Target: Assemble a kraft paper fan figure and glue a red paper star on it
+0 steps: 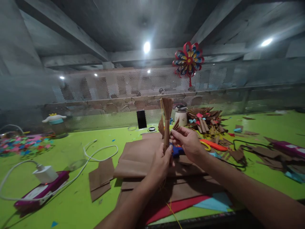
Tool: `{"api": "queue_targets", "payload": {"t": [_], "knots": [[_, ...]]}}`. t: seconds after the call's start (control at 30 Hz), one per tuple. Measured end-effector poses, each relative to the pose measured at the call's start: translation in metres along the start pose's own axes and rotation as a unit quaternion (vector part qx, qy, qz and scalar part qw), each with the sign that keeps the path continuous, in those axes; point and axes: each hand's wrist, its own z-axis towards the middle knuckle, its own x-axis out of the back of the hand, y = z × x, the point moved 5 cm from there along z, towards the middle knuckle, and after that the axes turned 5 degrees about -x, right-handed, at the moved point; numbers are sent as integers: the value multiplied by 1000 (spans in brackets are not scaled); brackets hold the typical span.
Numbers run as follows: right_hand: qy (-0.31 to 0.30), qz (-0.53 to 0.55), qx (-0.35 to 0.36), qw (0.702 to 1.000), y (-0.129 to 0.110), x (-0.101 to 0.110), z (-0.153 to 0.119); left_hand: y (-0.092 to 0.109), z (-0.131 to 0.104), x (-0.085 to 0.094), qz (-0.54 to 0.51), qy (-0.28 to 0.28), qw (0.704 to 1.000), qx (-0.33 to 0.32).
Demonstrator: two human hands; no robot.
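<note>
Upright in the middle stands a rolled brown paper piece [167, 128] with a pleated fan top and small pleated fans at both sides. My left hand [163, 157] is closed around its lower tube. The thumb and fingers of my right hand [187, 140] pinch the small pleated fan [175, 124] on the right side. A yellow string [172, 210] hangs below my left hand. Under both hands lie stacked sheets of brown paper [135, 159], with red paper [173, 208] and light blue paper [214, 202] at the front edge.
Behind stand a phone [141, 119] and a jar [181, 115]. Finished brown paper pieces [205, 122] are heaped at the right, near orange-handled scissors [214, 145]. Power strips [43, 190], cables and colourful paper stars [26, 145] lie at the left. A paper flower [189, 60] hangs above.
</note>
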Motion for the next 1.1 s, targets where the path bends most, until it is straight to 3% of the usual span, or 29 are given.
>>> {"api": "queue_targets", "payload": {"t": [0.43, 0.73, 0.8, 0.9, 1.0, 1.1], "knots": [[5, 41, -20, 999, 1, -4, -6, 0, 1, 0, -1, 6, 1000, -21], [12, 54, -7, 998, 4, -1, -6, 8, 0, 0, -57, 29, 998, 17], [27, 15, 9, 999, 5, 3, -9, 9, 0, 3, -62, 42, 997, 22], [11, -129, 69, 989, -1, 1, -15, 9, -1, 5, -63, 46, 997, 28], [-21, -259, 168, 951, -11, -8, -24, 9, -1, 5, -69, 39, 996, 28], [-27, -321, 216, 922, -14, -15, -30, 8, 0, 5, -65, 38, 997, 17]]}}
